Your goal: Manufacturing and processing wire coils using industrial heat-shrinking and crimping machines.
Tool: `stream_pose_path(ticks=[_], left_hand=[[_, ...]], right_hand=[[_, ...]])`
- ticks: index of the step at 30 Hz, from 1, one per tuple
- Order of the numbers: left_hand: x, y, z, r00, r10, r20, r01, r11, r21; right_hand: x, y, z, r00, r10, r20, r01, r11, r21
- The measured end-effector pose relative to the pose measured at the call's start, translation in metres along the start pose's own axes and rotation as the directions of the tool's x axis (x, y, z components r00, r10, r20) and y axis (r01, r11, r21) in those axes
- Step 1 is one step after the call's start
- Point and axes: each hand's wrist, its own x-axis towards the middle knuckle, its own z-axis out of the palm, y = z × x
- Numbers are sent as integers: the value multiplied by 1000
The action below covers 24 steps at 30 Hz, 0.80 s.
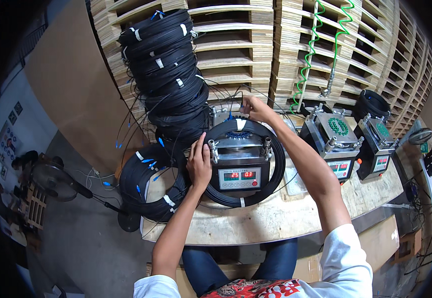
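A coil of black cable (pixel 275 164) bound with white tape lies around a grey metal box machine (pixel 239 166) with a red digit display on a wooden bench (pixel 285 218). My left hand (pixel 199 161) rests flat on the coil's left side, next to the machine's clamp. My right hand (pixel 254 108) reaches over the far side of the coil and pinches a thin cable end just behind the machine.
A tall stack of taped black cable coils (pixel 168 69) rises at the bench's left, with another coil (pixel 149 181) at its base. Two more similar machines (pixel 336 141) (pixel 377 144) stand to the right. Wooden pallets (pixel 255 44) and a green spiral hose (pixel 308 54) fill the back. A fan (pixel 52 181) stands on the floor at left.
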Motion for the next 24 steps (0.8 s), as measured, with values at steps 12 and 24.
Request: stream_pose_path(ticks=[12,24], left_hand=[[126,-24,40,934,-28,355,100,978,-185],[179,0,73,692,-148,707,-168,919,356]], right_hand=[[-57,-34,26,882,-57,-469,21,996,-82],[-59,-34,24,875,43,-483,-38,999,19]])
